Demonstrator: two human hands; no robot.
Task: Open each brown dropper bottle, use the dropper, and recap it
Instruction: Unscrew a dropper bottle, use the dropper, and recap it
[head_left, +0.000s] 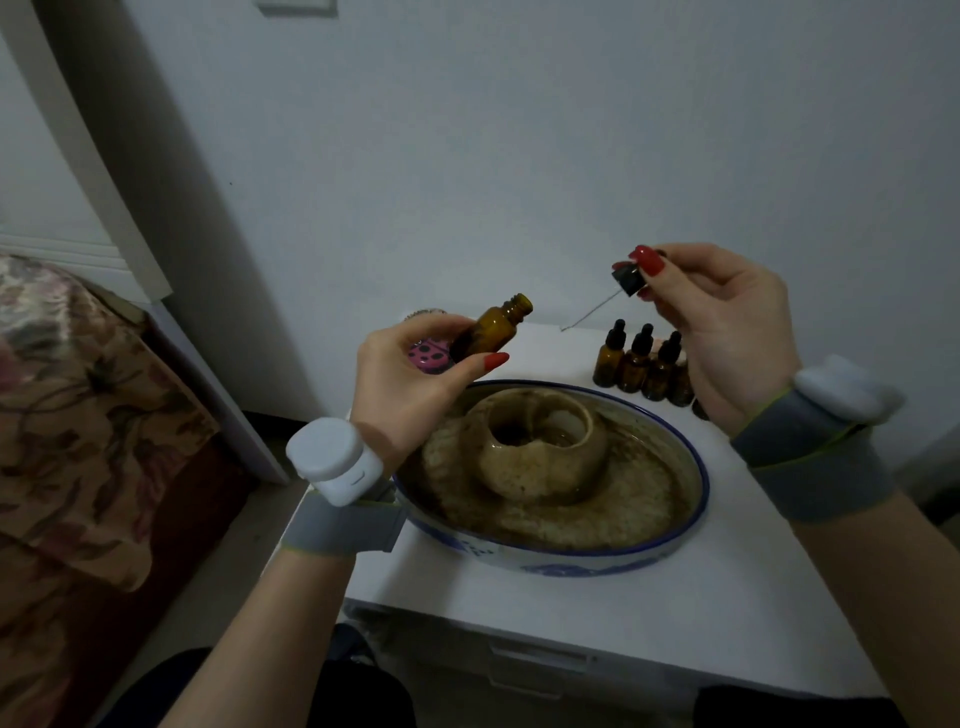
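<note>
**Open bottle in left hand, dropper lifted clear in right**

Left hand (410, 379): holds a small brown glass dropper bottle (491, 327), uncapped, tilted w/ threaded neck pointing up and to the right. Thumb lies along the bottle's lower side; other fingers wrap behind it. Bottle sits above the far-left rim of the dish, not touching it.

Right hand (727, 332): thumb and fingertips pinch a black screw-cap dropper w/ thin clear glass pipette (626, 280). Pipette slants down-left; tip is apart from the bottle mouth, to its right and slightly lower. Remaining fingers curl loosely toward the palm.

Both wrists carry grey fabric straps w/ white plastic modules: left (332, 460), right (841, 387).

Below the hands: wide shallow ceramic dish w/ blue rim (698, 470) on a white tabletop (623, 618), holding a tan, stained ring-shaped stone piece (540, 447).

Behind the dish, far right: cluster of capped brown dropper bottles w/ black bulbs (641, 364), upright, touching one another. Pink item w/ black spots (428, 356) shows behind left hand; identity unclear.
</note>
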